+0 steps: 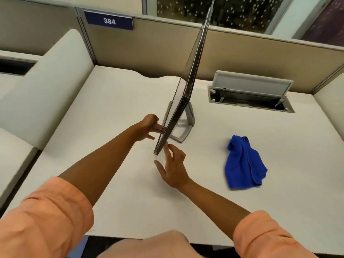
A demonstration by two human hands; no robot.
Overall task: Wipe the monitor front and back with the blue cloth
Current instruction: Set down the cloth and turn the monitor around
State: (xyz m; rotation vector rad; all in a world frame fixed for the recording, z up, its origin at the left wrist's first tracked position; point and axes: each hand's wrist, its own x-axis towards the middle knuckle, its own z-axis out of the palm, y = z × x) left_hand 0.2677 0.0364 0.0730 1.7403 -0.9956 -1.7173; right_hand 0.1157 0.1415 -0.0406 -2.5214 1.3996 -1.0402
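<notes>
Head cam, what I see: monitor [188,86] stands edge-on to me on its grey stand [183,128], mid tabletop [115,101], near end toward me.

Left hand [149,127] is reached forward at the monitor's near lower edge, on its left side. Fingers extended and loosely spread, tips touching the panel face near the bottom edge. Not curled round anything. Forearm bare, salmon sleeve [46,216] rolled up.

Right hand [172,172] sits just below and right of the monitor's near corner, palm turned up and inward, thumb out to the left. Fingers straight-ish and relaxed, 1 fingertip touching or almost touching the panel's edge; I can't tell which. It holds nothing.

Blue cloth [243,162] lies crumpled on the tabletop, right of the monitor and right of the right hand, well apart from both hands. Nobody is touching it.

Writing: blue plate [108,20] on top of the rear partition [149,45] reads "384" in white.

Containers: recessed cable box [251,99] set in the tabletop behind the cloth, grey lid [251,81] propped open. Inside is dark; I make out a dark cable loop at the left end, the rest is too small to tell.
</notes>
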